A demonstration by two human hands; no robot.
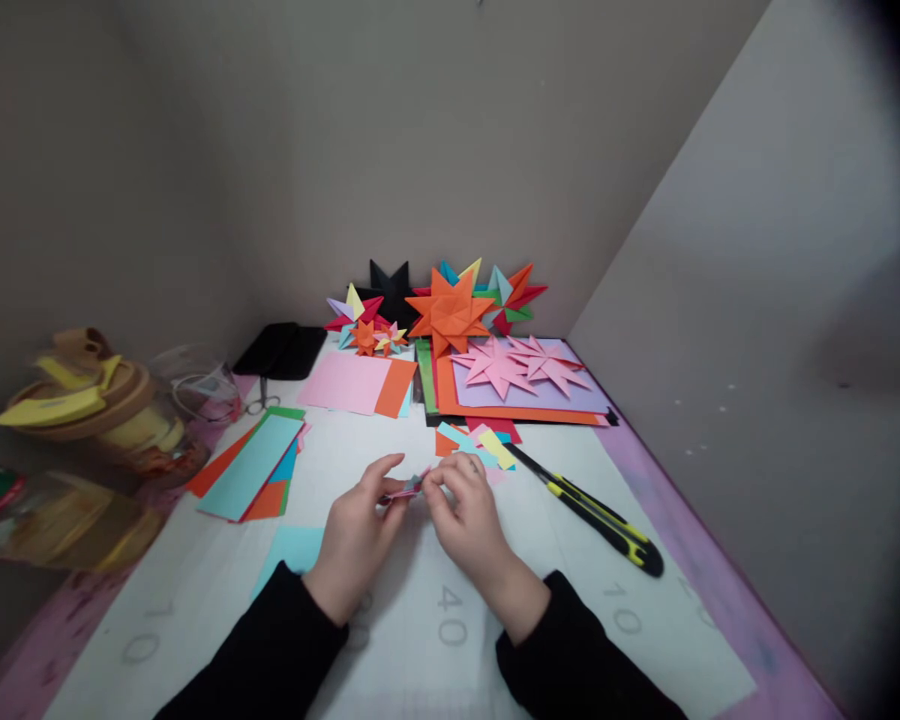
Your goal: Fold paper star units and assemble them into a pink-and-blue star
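Above the middle of the white mat (pixel 397 640), my left hand (pixel 361 530) pinches a small folded paper piece (pixel 409 488), pink and grey-blue, between thumb and fingers. My right hand (pixel 466 512) meets it from the other side, its thumb and index finger closed at the piece's right end. The fingers hide part of the piece. Small coloured paper strips (pixel 476 445) lie just beyond my right hand. A light blue sheet (pixel 298 548) is partly under my left wrist.
Folded stars (pixel 451 312) stand against the wall, with pink stars (pixel 497 367) on stacked sheets. A yellow-black cutter (pixel 592 512) lies right. Left are long paper strips (pixel 251 465), scissors (pixel 262 398), a black pouch (pixel 281 350), a lidded cup (pixel 131 425) and a jar (pixel 67 520).
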